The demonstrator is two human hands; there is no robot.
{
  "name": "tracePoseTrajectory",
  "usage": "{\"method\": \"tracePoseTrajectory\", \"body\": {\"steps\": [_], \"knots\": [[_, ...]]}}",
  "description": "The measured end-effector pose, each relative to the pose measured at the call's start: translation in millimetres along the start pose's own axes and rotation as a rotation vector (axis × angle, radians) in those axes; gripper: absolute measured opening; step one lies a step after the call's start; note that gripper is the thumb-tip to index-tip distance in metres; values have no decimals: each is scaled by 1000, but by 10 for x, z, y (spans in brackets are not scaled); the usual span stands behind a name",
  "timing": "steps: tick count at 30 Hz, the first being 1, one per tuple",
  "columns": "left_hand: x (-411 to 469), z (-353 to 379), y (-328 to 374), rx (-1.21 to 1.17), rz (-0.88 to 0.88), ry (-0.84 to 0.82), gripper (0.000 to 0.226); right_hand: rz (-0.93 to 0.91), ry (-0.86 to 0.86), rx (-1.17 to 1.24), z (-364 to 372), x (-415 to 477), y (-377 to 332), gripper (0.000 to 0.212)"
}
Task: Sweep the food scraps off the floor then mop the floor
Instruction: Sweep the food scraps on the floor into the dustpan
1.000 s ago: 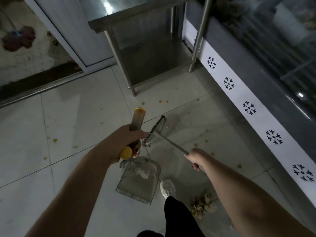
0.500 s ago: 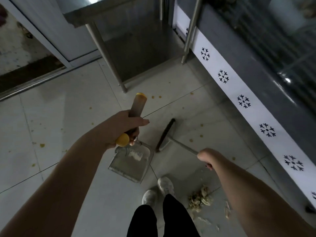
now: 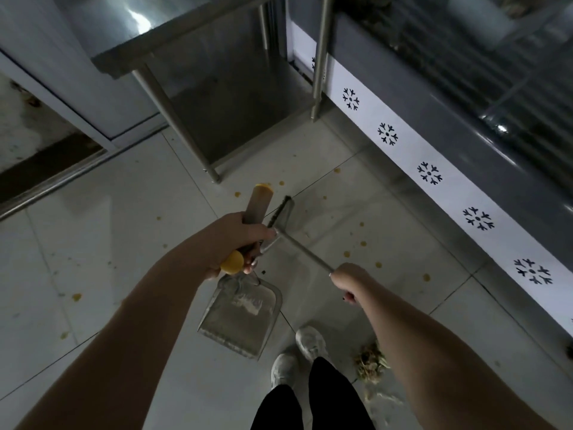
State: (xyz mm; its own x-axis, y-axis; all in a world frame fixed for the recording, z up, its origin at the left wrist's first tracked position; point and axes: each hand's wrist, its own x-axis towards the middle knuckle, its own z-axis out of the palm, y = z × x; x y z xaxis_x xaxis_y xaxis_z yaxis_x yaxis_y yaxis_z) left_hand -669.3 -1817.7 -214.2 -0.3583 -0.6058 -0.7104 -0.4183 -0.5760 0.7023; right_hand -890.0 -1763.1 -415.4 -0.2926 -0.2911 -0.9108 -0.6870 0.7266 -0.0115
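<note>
The dustpan (image 3: 242,315) is at centre, the broom (image 3: 283,211) just beyond it, the table (image 3: 173,116) farther back; scrap pile (image 3: 370,364) on the floor (image 3: 93,228) near right, beside the shoes (image 3: 310,339).

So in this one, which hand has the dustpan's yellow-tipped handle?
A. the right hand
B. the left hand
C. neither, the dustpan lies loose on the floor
B: the left hand grips the handle of the dustpan, while the right hand holds the shaft of the broom.

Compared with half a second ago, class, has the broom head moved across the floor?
Yes: the broom head has slid forward, ending closer to the foot of the steel table leg.
</note>
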Motion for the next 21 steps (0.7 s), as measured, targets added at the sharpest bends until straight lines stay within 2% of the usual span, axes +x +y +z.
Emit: {"method": "tracePoseTrajectory", "body": {"steps": [3, 6, 8, 9, 12, 14, 18, 21], "knots": [[56, 46, -28, 26, -21, -11, 46, -24, 49, -119, -9, -2, 35, 34], [80, 115, -44, 36, -32, -34, 41, 28, -7, -135, -94, -23, 372, 32], [83, 183, -40, 56, -31, -56, 39, 94, -66, -99, -156, -94, 705, 27], [75, 229, -35, 68, -27, -69, 39, 125, -79, -64, -177, -163, 882, 31], [8, 394, -10, 108, -10, -140, 41, 199, -28, 83, -166, -386, 1423, 36], [-39, 494, -6, 128, -13, -175, 40, 242, 42, 93, -95, -543, 1703, 30], [-149, 709, -28, 187, -12, -234, 36, 300, 130, 94, 88, -837, 2081, 2], [-196, 848, -55, 187, -10, -272, 30, 320, 109, 93, 249, -982, 2272, 23]]}}
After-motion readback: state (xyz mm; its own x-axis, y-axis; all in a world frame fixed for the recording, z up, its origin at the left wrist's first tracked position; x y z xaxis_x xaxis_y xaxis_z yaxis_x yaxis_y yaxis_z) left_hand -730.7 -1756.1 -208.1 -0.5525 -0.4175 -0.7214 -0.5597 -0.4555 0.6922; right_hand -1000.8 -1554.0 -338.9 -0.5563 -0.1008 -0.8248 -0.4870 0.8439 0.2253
